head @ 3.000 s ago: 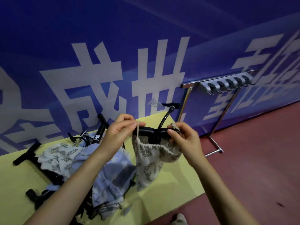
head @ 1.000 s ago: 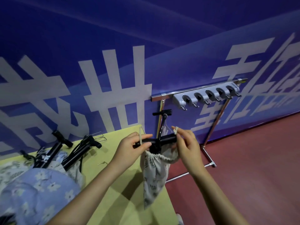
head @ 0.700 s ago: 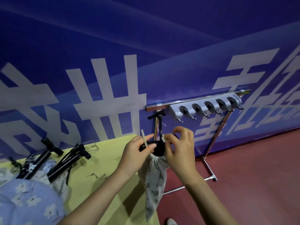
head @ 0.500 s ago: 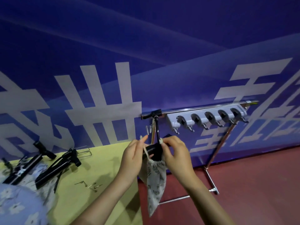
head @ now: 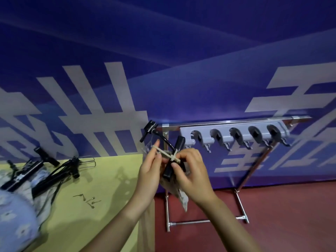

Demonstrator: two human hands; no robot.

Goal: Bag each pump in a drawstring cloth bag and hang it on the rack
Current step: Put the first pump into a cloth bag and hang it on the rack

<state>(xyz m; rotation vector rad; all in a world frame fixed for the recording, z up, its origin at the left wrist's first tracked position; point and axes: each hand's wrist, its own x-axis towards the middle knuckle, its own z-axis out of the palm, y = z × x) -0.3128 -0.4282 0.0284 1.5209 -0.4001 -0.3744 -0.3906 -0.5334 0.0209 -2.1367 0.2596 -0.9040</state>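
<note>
The pump [head: 173,157], black with a T-handle, sits in a pale leaf-print cloth bag [head: 180,192] held up in the air between both hands, past the desk's right edge. Its handle pokes out of the gathered bag mouth, and a thin black hose curves up from it toward a black nozzle head [head: 148,129] above the left hand. The left hand [head: 150,172] pinches the beige drawstring [head: 164,153], pulled taut across to the right hand [head: 190,176], whose fingers are curled round the cord and the bag's neck. The bag's tail hangs down below the right hand. Just beyond the right hand stands the rack [head: 234,135], a metal frame carrying a grey strip of five black clips. Left of the left hand lies the yellow desk [head: 109,179] with more black pumps [head: 54,171], a few small metal hooks [head: 89,199] and blue flowered cloth [head: 14,220].
</note>
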